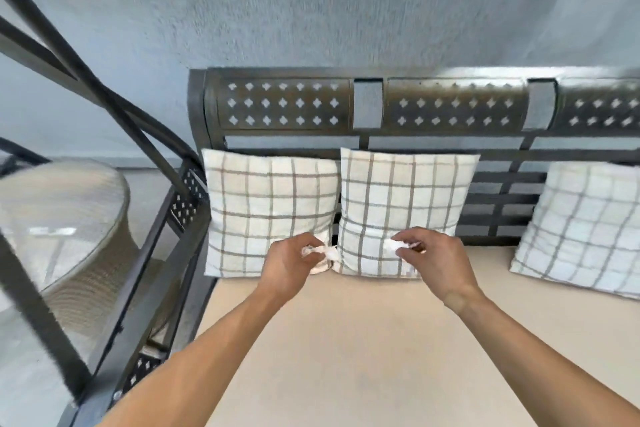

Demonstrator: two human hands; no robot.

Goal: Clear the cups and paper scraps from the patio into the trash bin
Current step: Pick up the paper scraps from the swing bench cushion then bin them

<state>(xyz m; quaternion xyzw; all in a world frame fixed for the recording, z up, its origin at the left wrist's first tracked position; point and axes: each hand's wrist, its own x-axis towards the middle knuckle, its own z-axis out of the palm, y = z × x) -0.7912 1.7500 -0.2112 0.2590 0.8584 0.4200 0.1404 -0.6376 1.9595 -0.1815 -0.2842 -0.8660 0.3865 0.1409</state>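
My left hand [290, 265] is closed around a crumpled white paper scrap [323, 252], held just in front of the gap between two checked pillows. A second small white paper scrap [394, 245] is pinched in the fingers of my right hand [433, 260], in front of the middle pillow. Both hands hover over the back of the beige seat cushion [363, 350]. No cup and no trash bin are in view.
A dark metal bench back [450, 107] with cut-out stars runs behind three checked pillows [270, 211], [405, 204], [585, 229]. The metal armrest frame [166, 253] stands at left. Beyond it is a round wicker table with a glass top [59, 218].
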